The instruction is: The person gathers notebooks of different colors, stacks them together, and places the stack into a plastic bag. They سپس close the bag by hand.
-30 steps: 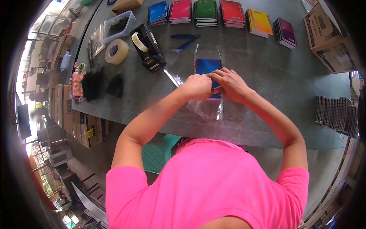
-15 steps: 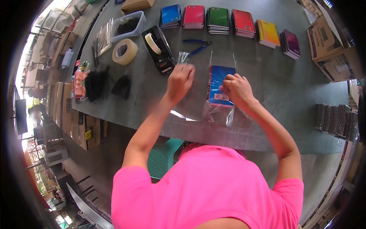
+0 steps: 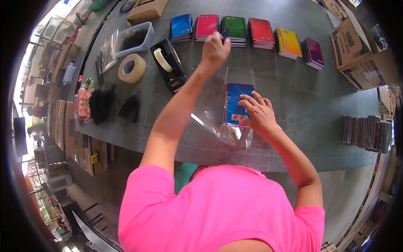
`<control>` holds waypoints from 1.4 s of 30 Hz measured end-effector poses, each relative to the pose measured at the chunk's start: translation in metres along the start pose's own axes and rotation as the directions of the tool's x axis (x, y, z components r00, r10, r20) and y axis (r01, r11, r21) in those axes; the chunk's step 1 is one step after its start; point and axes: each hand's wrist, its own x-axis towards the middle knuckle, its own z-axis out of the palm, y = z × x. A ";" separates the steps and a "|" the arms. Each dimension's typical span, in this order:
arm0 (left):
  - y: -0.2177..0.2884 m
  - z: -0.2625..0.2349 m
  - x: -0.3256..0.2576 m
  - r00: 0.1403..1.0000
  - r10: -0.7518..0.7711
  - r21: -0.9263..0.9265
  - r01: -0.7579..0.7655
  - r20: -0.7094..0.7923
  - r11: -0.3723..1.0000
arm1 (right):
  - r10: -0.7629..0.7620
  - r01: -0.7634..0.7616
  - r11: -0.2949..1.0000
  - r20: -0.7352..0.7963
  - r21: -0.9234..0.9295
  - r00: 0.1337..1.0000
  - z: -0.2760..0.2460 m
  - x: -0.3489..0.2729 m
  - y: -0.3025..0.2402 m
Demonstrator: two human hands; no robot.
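Observation:
My left hand [image 3: 215,52] is closed and raised over the far part of the table, in front of the pink and green notebook stacks. A bit of the blue-handled cutters [image 3: 226,34] shows at its fingertips; the rest is hidden. A blue spiral notebook [image 3: 237,94] lies in a clear plastic sleeve [image 3: 240,74] before me, the sleeve reaching past it at both ends. My right hand [image 3: 259,111] rests on the notebook's right side with its fingers spread, gripping nothing. To the left stands a black tape dispenser [image 3: 178,72] with a roll of tape in it.
Notebook stacks line the far side: blue [image 3: 181,26], pink [image 3: 206,26], green [image 3: 234,28], red [image 3: 261,31], yellow [image 3: 288,41], purple [image 3: 313,52]. At left are a tape roll [image 3: 140,68] and a plastic tub [image 3: 147,42]. An open carton [image 3: 350,54] and wrapped notebooks [image 3: 365,133] are at right.
My left hand has moved away and right, from beside the tape dispenser, and has picked up the cutters from the table. My right hand has stayed on the notebook, its fingers now more spread.

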 end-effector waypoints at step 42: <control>0.060 -0.019 -0.109 0.693 -0.139 0.251 -0.062 0.708 0.966 | 0.045 -0.071 0.911 0.074 0.406 0.996 0.012 0.002 0.023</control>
